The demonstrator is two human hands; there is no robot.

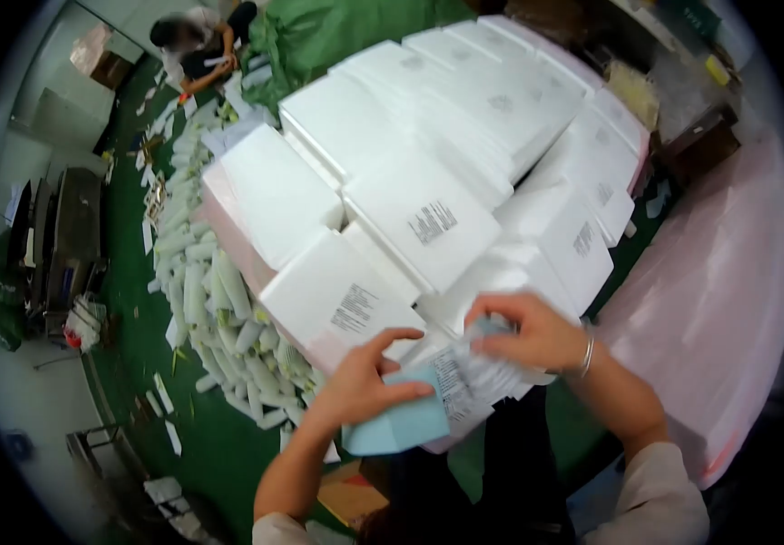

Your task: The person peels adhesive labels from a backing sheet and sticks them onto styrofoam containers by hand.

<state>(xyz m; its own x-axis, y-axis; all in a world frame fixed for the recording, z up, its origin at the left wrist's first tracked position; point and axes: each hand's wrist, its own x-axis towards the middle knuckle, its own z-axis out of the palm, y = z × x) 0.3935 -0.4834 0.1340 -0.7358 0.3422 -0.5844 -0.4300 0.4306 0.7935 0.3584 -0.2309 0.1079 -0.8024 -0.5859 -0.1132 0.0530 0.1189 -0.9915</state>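
**White boxes are showing print on some tops, not all**

The boxes are filling the middle, packed side by side before the person. A pink sheet is hanging at the right; a heap of wrapped pieces is covering the green floor at the left. A co-worker is crouching beyond it.

The left hand is laying its thumb over a blue block at the near edge, forefinger spreading away; whether the hidden fingers are gripping it, I cannot tell. The right hand is pinching blurred film between thumb and fingers, just beside the block.

Judging by the tops, the work is standing partway: several boxes are bearing dark print, while others, such as the left one, are looking plain. The print is sitting in tight lines, too small to read. No brand is coming through legibly.
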